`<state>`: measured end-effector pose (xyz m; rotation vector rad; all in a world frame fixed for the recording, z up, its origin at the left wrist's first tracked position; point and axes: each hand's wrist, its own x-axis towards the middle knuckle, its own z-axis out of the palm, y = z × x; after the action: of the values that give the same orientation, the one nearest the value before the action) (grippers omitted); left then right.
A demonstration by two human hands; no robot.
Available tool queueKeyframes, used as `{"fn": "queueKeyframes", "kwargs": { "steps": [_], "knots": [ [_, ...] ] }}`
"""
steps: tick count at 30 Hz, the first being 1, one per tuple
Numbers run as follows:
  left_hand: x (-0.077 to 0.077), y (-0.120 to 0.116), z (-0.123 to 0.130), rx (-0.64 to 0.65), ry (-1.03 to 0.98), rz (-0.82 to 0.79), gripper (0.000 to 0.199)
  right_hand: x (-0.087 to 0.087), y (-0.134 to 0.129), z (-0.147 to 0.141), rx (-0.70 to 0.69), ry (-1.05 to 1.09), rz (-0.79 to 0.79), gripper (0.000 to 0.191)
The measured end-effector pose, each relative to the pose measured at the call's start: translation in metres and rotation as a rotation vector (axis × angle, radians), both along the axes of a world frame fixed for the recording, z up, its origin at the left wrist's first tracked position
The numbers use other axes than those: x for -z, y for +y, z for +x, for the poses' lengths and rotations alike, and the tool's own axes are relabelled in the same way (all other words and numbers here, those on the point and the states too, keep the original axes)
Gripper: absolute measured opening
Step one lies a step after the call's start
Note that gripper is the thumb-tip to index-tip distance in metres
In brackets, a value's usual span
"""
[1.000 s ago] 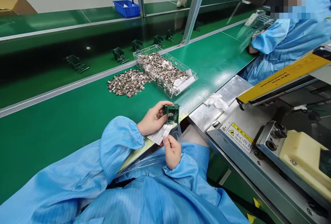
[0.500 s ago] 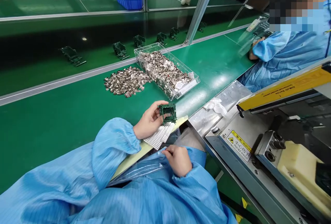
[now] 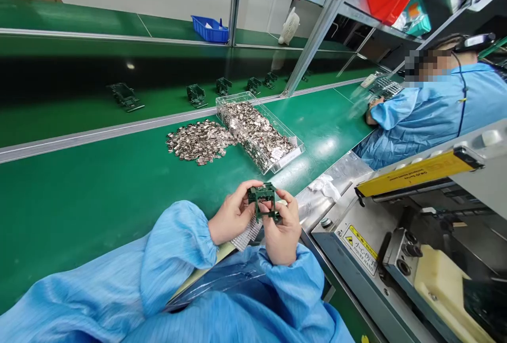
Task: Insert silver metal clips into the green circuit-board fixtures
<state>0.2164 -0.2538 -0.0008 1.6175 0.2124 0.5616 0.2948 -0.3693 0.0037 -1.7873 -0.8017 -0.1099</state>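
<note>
Here's the left hand (image 3: 232, 219), its fingers grasping the green frame (image 3: 266, 191) by its left side, thumb low, forefinger along the top. The right hand (image 3: 283, 235) has its fingers closed around the opposite side, thumb against the lower part; whether they also pinch something small inside can't be told. The frame is held up between the two hands, near the front edge of the tabletop (image 3: 119, 200), slightly tilted. Dark green, boxy, with a wide rectangular opening facing the wearer and thin, notched sides; fingertips show through the gap.

Right below, a gridded silvery sheet (image 3: 247, 233) pokes out beneath the left hand, over a pale yellow board (image 3: 222, 253). Look past the knuckles: a strip of green separates the hands from the clear tray (image 3: 287, 161), loaded with small metal pieces, and a loose metal pile (image 3: 200, 141) touches its left side. Leftward, the green runs wide. To the right, room tightens: a metal plate (image 3: 348, 169) with a crumpled white cloth (image 3: 325, 187), then the machine's (image 3: 340, 243) edge close by the right sleeve. Farther out, a silver rail (image 3: 79, 139) bounds the back, similar dark green pieces (image 3: 196, 95) lined up beyond, and a co-worker (image 3: 420, 111) sits well apart at right.
</note>
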Motion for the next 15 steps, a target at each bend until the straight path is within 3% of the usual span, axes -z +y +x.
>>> {"fn": "queueKeyframes", "kwargs": {
  "steps": [8, 15],
  "knots": [
    [0.000, -0.007, -0.003, -0.056, 0.038, 0.043, 0.039, 0.002, 0.007, -0.009, 0.110, -0.059, 0.016, 0.008],
    [0.003, -0.013, -0.004, -0.101, 0.035, 0.063, 0.040, 0.007, 0.013, -0.019, 0.177, 0.022, 0.103, 0.013]
  ]
}}
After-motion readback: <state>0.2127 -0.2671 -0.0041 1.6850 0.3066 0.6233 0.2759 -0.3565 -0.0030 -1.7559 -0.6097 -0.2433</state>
